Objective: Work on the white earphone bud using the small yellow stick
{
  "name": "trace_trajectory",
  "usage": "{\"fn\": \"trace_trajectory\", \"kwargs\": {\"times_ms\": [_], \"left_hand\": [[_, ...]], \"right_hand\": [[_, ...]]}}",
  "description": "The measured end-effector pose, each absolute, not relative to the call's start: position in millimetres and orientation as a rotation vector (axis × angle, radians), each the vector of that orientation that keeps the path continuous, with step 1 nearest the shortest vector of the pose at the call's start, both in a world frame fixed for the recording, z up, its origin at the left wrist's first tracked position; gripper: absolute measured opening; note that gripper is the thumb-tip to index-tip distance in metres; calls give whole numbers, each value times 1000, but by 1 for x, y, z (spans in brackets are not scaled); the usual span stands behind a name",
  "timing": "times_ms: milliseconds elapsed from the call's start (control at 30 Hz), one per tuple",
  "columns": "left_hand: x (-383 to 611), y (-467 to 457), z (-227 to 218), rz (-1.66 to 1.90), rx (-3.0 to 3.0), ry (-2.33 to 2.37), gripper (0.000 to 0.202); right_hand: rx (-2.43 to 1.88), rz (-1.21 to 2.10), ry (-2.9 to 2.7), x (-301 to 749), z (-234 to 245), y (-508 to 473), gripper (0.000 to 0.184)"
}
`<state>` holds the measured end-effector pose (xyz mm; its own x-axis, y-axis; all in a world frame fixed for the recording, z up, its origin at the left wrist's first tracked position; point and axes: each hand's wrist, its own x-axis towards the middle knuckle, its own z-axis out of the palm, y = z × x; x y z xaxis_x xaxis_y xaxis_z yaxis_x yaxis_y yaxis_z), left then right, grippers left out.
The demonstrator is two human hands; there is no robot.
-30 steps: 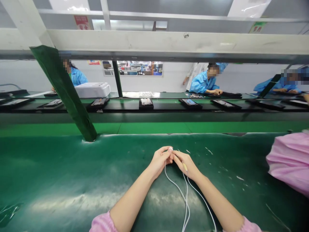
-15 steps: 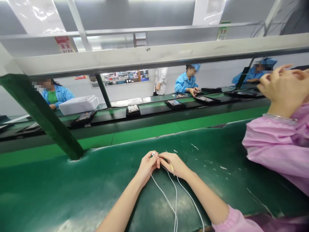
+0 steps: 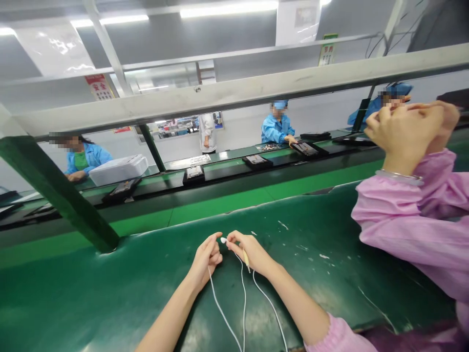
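Note:
My right hand pinches a white earbud between thumb and fingertips. Tucked against that palm is a slim pale-yellow stick, its kind unclear. Just left of the earbud is my left hand, with the index finger pointing toward it and the other fingers curled. From under the left hand comes a white earphone cable, which seems held in the curled fingers; its upper end is hidden. Two more white strands run down from the right hand toward my body.
Both hands are above a green bench with scuff marks. At right, close by, are a co-worker's raised hands and pink sleeves. A green post slants at left. Black trays line the opposite belt, with people in blue beyond.
The hands have parted slightly, and the earbud now shows in my right fingertips, where before it was at the left fingers. The view has shifted, so both hands appear further left.

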<state>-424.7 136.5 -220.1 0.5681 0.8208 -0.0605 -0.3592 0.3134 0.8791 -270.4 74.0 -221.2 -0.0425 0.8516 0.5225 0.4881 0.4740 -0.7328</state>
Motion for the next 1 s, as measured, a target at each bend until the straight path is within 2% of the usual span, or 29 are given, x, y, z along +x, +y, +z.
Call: {"fn": "trace_trajectory", "kwargs": {"times_ms": [300,567,1000], "left_hand": [[-422,131,-218,831,904,555,63],[-421,129,-218,782,895,485,51],[-417,122,-225,720,729,480,57]], "right_hand": [[-1126,410,-1698,-275,-218,73,9],[-1148,313,-1581,-278,-228,79,39],[-1277,332,-1548,-284,-233,77,55]]}}
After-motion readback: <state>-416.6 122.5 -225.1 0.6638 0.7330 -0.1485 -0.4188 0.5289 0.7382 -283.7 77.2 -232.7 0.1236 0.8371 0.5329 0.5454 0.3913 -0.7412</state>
